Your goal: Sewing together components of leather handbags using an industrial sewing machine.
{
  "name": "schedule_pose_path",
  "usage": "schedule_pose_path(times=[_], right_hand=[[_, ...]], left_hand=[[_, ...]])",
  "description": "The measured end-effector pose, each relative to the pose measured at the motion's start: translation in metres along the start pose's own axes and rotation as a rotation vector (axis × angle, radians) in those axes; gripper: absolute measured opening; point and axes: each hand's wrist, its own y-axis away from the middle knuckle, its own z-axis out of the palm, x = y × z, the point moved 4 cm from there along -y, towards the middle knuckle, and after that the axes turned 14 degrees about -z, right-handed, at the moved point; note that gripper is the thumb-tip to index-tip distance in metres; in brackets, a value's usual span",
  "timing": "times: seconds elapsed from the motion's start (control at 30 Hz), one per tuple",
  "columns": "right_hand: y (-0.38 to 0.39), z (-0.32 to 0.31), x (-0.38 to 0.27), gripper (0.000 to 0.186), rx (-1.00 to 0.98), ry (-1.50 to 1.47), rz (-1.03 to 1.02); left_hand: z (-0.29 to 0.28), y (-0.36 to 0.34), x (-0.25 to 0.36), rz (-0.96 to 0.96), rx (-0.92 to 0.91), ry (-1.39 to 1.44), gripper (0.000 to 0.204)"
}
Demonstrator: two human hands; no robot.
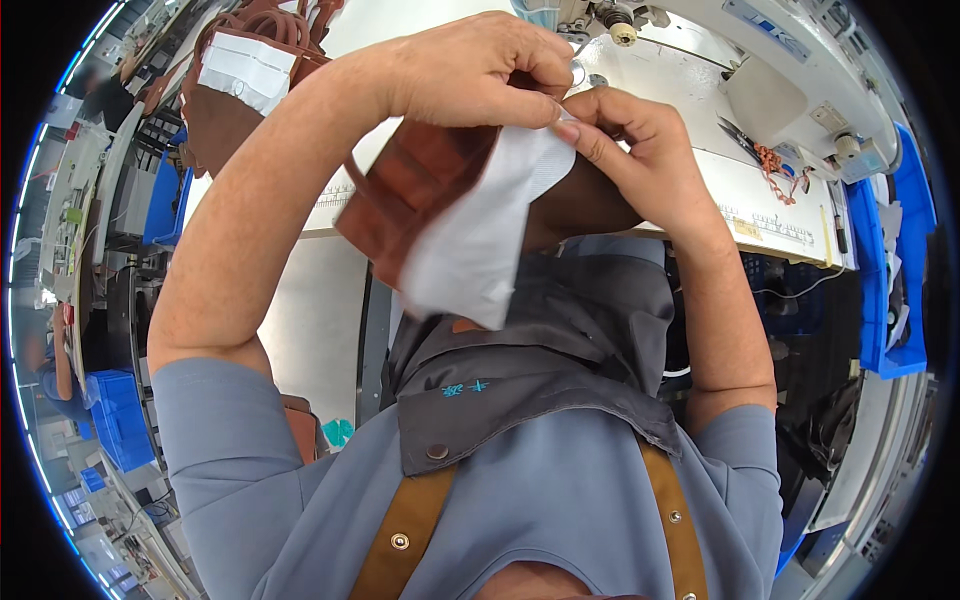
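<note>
My left hand [500, 80] is curled over the top of a reddish-brown and dark brown piece [415, 200], pinching it with a white sheet [465, 255] that hangs down blurred over its front. My right hand [625, 150] grips the same piece at the upper right, its thumb pressed on the white sheet's corner beside my left thumb. The piece hangs over the front edge of the white worktable [770, 210], above my dark apron [540, 370]. Part of the piece behind my hands is hidden.
A sewing machine [780, 80] stands at the back right, scissors [750, 145] beside it. A stack of brown pieces with white labels [245, 75] lies at the back left. Blue bins stand at right [905, 340] and far left [120, 420]. Other people [55, 380] work at the far left.
</note>
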Motion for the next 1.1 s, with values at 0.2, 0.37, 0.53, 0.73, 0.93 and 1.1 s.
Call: schedule_pose_path(times=[0.2, 0.37, 0.53, 0.73, 0.93, 1.1], right_hand=[[0.0, -0.004, -0.002, 0.017, -0.059, -0.156, 0.149], [0.002, -0.002, -0.018, 0.014, 0.016, -0.235, 0.237], [0.002, -0.003, -0.031, 0.014, 0.066, -0.186, 0.187], [0.004, -0.004, -0.042, 0.015, 0.101, -0.156, 0.155], [0.005, -0.004, -0.045, 0.016, 0.122, -0.163, 0.131], [0.004, -0.002, -0.048, 0.015, 0.129, -0.135, 0.102]], left_hand=[[0.012, 0.031, 0.003, -0.012, 0.24, 0.238, 0.019], [0.012, 0.053, 0.014, -0.038, 0.343, 0.285, 0.018], [0.006, 0.066, 0.026, -0.174, 0.39, 0.217, 0.019], [0.002, 0.071, 0.041, -0.17, 0.455, 0.171, 0.017], [0.002, 0.069, 0.045, -0.175, 0.47, 0.16, 0.017], [0.003, 0.066, 0.043, -0.17, 0.524, 0.117, 0.013]])
